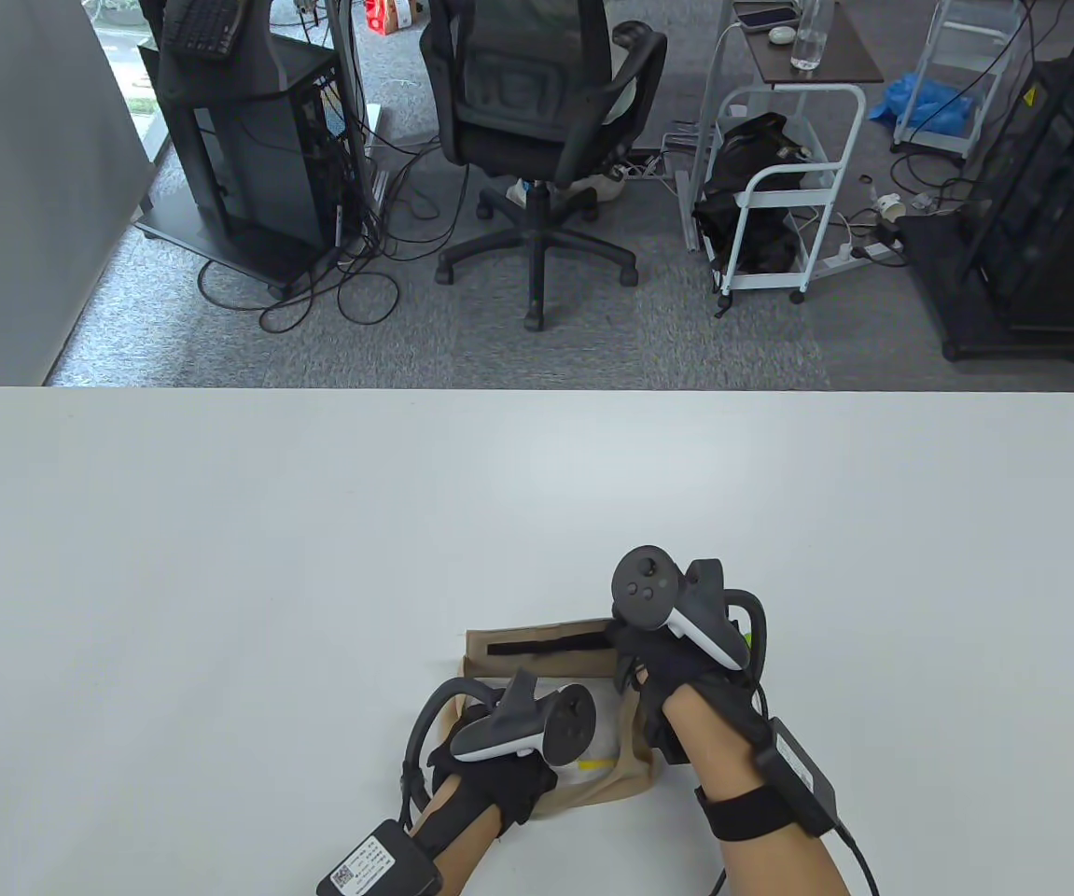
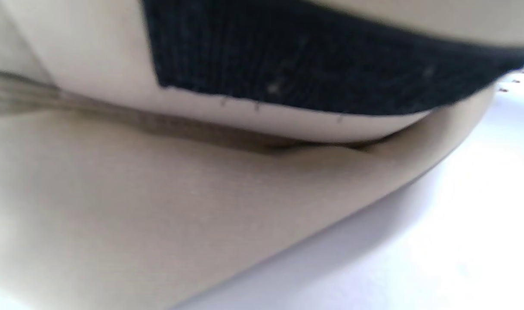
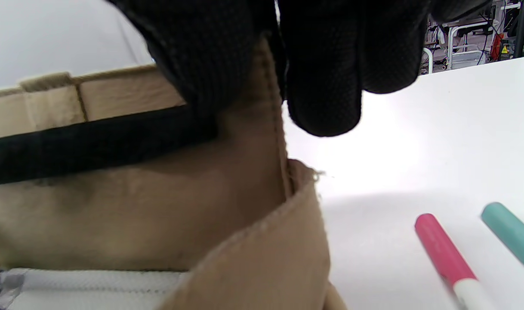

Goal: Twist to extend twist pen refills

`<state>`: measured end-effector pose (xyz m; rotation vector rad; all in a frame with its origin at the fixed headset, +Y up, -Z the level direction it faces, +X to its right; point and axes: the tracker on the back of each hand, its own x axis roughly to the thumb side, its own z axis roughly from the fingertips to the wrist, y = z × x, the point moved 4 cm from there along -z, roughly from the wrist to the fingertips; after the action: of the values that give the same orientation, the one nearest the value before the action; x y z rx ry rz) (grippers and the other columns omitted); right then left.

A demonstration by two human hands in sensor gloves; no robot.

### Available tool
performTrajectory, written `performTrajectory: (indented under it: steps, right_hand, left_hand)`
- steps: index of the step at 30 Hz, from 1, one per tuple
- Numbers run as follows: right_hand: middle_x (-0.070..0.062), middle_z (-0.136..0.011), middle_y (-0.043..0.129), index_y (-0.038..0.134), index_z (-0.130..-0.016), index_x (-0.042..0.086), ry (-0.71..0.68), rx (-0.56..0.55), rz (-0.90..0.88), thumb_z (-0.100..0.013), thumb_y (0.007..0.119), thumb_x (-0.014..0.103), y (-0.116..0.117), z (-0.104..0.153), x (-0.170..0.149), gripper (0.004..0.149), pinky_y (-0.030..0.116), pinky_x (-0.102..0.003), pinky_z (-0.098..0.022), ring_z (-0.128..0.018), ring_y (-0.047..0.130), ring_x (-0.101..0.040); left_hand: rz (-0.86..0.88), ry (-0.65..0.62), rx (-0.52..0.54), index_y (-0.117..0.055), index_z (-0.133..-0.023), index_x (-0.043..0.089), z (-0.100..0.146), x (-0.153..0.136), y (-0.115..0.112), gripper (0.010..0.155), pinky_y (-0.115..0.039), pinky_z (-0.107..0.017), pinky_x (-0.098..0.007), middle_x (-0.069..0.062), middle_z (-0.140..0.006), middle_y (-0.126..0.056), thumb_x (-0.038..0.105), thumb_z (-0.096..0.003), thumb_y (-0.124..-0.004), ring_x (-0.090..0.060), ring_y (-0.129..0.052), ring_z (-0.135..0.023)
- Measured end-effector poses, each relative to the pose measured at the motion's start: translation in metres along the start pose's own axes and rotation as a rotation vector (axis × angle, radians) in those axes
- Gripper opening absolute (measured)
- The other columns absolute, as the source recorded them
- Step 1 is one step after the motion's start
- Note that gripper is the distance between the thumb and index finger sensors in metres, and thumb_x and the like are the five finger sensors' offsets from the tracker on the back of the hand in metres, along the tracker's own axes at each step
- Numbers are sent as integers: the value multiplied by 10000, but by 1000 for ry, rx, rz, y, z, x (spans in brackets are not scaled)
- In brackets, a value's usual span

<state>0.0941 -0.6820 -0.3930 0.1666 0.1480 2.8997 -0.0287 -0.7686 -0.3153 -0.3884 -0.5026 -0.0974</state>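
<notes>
A tan fabric pouch (image 1: 537,658) with a black fastening strip (image 1: 546,646) lies at the table's near middle, its flap raised. My right hand (image 1: 637,665) pinches the flap's right edge; the right wrist view shows its gloved fingertips (image 3: 322,86) curled over the tan cloth (image 3: 158,215) above the strip (image 3: 72,150). A pink pen (image 3: 442,254) and a teal pen (image 3: 509,234) lie on the table just right of the pouch. My left hand (image 1: 490,779) rests on the pouch's near left corner, its fingers hidden under the tracker. The left wrist view holds only blurred cloth (image 2: 158,206) and strip (image 2: 309,64).
The pouch shows a white lining with a bit of yellow (image 1: 594,763) inside. The white table (image 1: 219,560) stretches bare to the left, right and far side. An office chair (image 1: 537,140) and carts stand on the floor beyond the far edge.
</notes>
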Motion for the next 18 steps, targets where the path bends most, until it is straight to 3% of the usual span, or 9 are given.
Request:
performTrajectory:
  steps: [8, 18]
  right_hand:
    - [-247, -758, 984, 917, -831, 40, 5, -6, 9, -456, 900, 307, 0, 0, -1, 460, 559, -732, -615, -775, 811, -521]
    - [-245, -767, 979, 912, -836, 42, -3, -7, 13, -457, 898, 292, 1, 0, 1, 454, 557, -732, -618, -780, 810, -518]
  left_hand:
    - [-40, -5, 35, -903, -829, 112, 2, 8, 0, 549, -835, -529, -543, -159, -760, -996, 389, -357, -937, -309, -1085, -581]
    - [45, -24, 40, -913, -794, 118, 4, 1, -2, 509, -795, -545, -567, -166, -742, -968, 377, -357, -937, -306, -1037, -547]
